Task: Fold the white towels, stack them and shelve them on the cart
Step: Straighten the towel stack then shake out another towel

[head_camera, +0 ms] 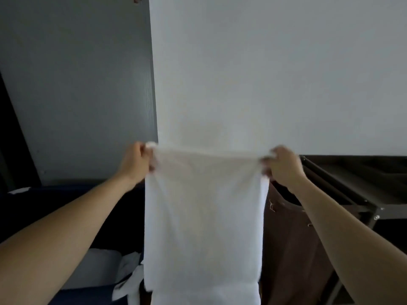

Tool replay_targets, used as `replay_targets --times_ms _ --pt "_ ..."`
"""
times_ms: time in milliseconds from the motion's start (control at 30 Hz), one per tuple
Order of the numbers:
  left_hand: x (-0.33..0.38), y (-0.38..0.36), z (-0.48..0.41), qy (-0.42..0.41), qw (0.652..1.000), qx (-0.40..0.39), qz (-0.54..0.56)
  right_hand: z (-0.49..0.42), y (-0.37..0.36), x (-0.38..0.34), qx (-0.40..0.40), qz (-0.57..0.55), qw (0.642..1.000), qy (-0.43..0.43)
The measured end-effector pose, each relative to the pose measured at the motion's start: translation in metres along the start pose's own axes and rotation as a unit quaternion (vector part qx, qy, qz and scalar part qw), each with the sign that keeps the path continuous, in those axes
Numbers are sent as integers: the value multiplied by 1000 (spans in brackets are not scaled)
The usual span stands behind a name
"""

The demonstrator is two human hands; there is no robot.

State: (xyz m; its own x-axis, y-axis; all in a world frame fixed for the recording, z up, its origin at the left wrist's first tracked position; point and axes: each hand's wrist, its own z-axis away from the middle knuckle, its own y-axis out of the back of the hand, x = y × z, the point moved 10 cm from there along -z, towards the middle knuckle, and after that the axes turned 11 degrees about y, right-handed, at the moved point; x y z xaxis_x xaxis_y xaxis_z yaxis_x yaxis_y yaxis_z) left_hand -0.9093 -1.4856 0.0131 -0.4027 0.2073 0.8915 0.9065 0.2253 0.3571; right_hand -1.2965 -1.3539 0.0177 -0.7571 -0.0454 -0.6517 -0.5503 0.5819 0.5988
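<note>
Near: I see both forearms (66, 227) stretched forward | left hand (136, 160) and right hand (284, 166), fingers pinching the white towel (202, 216) by its top corners, hanging mid-scene between them | fingertips buried in cloth; towel's bottom cut off; cart (352, 188) far right partly hidden.

Housekeeping space, shown by cart (361, 195) and linen bag (293, 249).
</note>
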Motion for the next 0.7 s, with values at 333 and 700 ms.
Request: replay_targets --times_ms 333,700 --pt "135 87 -22 -225 945 95 218 -7 107 -121 321 -79 917 225" --pt "17 55 29 -60 983 -48 166 87 62 -63 147 1 981 125"
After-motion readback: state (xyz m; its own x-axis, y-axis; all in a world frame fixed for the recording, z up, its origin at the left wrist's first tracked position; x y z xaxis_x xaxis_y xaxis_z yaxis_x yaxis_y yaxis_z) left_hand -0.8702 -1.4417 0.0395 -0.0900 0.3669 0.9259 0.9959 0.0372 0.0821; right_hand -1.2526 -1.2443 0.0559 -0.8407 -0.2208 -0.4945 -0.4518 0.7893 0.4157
